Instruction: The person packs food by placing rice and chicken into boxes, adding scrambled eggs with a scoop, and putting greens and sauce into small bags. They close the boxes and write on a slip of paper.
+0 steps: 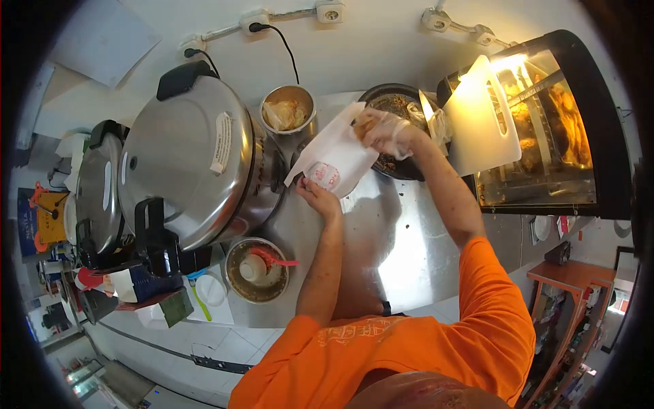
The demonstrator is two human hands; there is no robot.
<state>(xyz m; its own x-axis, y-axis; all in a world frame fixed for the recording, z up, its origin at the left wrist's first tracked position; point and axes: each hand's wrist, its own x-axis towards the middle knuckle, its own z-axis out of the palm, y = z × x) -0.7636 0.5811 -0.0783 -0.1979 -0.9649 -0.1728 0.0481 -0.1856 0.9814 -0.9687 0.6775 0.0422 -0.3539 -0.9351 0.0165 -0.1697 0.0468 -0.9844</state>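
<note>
My left hand (319, 196) is closed on the lower left end of a white paper bag (344, 151) with red print, thumb over its edge. The bag slants up to the right above the steel counter. At its right edge is my right hand (390, 136) in a clear plastic glove. Its fingers are curled round a brown piece of food (365, 125) that looks like fried chicken, close against the paper. Behind that hand stands a dark round pan (388, 92) with brown crumbs in it. The knife (426, 109) near the pan's right side is partly hidden.
Two large steel cookers (184, 157) (99, 191) fill the left. A steel pot (288, 95) holds plastic and food, and a steel bowl (238, 276) contains a white cup and red tongs-like utensil. A white cutting board (480, 123) leans against the lit glass display warmer (545, 136).
</note>
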